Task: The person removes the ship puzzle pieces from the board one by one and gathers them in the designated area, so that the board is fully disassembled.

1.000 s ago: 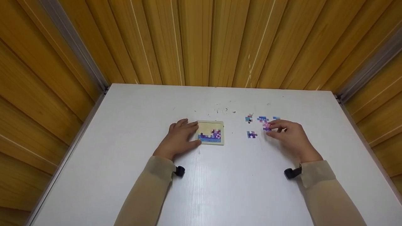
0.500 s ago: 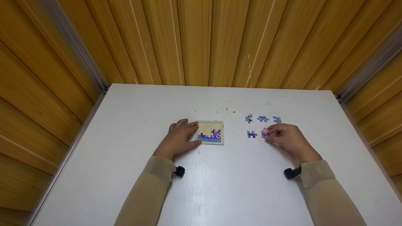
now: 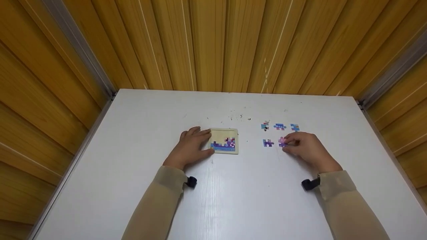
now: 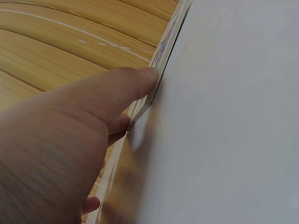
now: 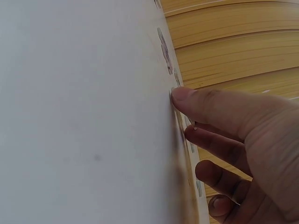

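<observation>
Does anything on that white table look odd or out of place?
Yes: small dark specks are scattered on the white tabletop beyond the puzzle frame, spoiling an otherwise pale surface. I can't tell whether they're crumbs or damage.

High up sits the head view, farthest off, looking forward and down over the white tabletop (image 3: pixel 233 206), panelled wall (image 3: pixel 208 43) at twelve o'clock. Now the left wrist: low, canted, close up, peering past the left hand (image 3: pixel 189 148) at eight-thirty to the puzzle tray (image 3: pixel 237 141), both shared with the head view. And the right wrist, near and tilted too: right hand (image 3: pixel 308 148) at three-thirty, tabletop at nine; hand and puzzle pieces (image 3: pixel 268 143) show from overhead as well.
</observation>
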### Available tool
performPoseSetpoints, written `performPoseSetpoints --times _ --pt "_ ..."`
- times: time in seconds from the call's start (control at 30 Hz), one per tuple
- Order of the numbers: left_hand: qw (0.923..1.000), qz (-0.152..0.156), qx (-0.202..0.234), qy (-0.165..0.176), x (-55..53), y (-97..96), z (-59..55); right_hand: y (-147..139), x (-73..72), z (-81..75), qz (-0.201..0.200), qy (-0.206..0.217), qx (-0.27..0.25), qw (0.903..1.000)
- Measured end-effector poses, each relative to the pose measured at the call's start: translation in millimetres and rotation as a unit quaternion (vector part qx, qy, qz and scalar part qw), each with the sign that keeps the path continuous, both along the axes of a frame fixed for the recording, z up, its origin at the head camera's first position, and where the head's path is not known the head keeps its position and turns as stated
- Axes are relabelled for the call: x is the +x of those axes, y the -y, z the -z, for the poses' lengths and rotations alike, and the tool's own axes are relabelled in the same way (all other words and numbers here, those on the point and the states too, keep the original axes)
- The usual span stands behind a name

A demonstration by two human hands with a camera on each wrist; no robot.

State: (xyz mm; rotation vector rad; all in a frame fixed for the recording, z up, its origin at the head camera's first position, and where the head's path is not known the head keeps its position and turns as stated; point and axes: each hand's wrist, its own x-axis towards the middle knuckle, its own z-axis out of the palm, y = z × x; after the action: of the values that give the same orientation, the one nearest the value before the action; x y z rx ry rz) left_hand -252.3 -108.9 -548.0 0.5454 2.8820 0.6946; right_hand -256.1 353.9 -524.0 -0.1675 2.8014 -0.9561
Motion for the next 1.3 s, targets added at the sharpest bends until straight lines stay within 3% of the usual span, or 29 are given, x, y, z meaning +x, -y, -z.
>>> performPoseSetpoints --times 0.8,1.13,1.3 --pt "1.0000 -0.002 -0.007 -0.002 -0.4 -1.4 -0.2 0.5 -0.5 -1.4 -0.014 -0.006 -0.001 0.9999" --pt "1.0000 -0.008 -0.001 0.001 1.8 -3.0 0.0 21.2 3.2 -20.3 0.004 -0.035 -0.022 0.9991" --pt "1.0000 -0.005 -0.004 -0.004 1.0 -2.0 -0.1 42.5 0.9 -31.4 -0.017 -0.088 -0.043 0.9951"
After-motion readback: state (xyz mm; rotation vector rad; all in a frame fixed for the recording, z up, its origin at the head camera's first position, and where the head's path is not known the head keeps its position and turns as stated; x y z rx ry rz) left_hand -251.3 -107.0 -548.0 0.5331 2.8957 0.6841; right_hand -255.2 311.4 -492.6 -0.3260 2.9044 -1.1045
